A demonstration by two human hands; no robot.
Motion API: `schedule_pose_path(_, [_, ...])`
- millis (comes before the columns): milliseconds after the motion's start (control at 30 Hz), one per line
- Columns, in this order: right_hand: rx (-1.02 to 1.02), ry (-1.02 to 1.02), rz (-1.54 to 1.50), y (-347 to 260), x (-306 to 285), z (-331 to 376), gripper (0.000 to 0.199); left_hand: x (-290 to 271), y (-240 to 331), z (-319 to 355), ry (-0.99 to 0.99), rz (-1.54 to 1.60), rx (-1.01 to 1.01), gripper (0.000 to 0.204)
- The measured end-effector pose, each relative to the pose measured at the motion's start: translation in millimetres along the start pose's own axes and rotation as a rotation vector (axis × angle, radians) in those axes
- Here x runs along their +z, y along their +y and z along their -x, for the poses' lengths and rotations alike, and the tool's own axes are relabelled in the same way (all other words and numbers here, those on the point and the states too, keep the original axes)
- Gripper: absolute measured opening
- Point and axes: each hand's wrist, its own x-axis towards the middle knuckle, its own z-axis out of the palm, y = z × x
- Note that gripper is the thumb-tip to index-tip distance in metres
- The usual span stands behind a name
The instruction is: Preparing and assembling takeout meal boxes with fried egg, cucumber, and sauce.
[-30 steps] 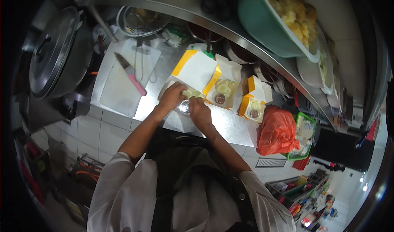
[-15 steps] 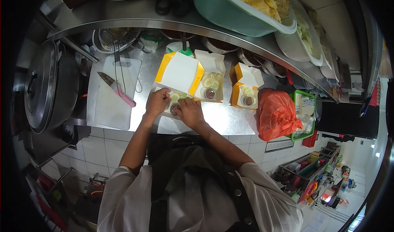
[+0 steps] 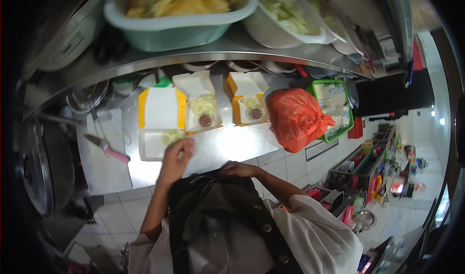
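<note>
My left hand point(image 3: 177, 158) hangs at the right front of the nearest takeaway box point(image 3: 151, 145), fingers loosely bent and apart, with nothing visible in them. That white box has a raised lid, yellow outside, and holds cucumber slices point(image 3: 172, 137); my hand covers part of its right side. My right hand point(image 3: 238, 169) is low at the counter's front edge, against the dark apron point(image 3: 213, 201); its fingers are partly hidden and blurred. Two more open boxes stand behind to the right, each with cucumber slices and a lidded sauce cup point(image 3: 205, 120).
A pink-handled knife point(image 3: 116, 153) lies on the white cutting board point(image 3: 104, 170) at left. A tied red plastic bag point(image 3: 298, 121) and a green basket of packets point(image 3: 349, 128) stand at right. The overhead shelf point(image 3: 193, 53) carries a tub of fried pieces point(image 3: 181, 29).
My right hand has left the nearest box and dropped to the apron. My left hand has shifted from the box's left side to its right. The view has turned to the right.
</note>
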Motion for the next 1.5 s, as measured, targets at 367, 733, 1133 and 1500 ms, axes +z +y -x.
schedule_pose_path(367, [-0.022, 0.151, 0.158, 57.5, -109.9, 78.0, 0.019, 75.8, -72.7, 60.7, -0.051, 0.144, -0.255, 0.020])
schedule_pose_path(733, [-0.291, 0.923, 1.035, -0.2, -144.2, 45.9, 0.016, 129.8, -70.6, -52.2, 0.443, -0.731, -0.161, 0.032])
schedule_pose_path(1133, [-0.311, 0.507, 1.098, -66.2, -88.8, 80.6, 0.022, 149.9, -35.0, 11.8, 0.346, -0.435, -0.304, 0.030])
schedule_pose_path(1500, [-0.829, 0.221, 1.396, -185.6, 12.1, -147.7, 0.025, -13.0, -56.6, 51.2, 0.385, -0.749, -0.096, 0.031])
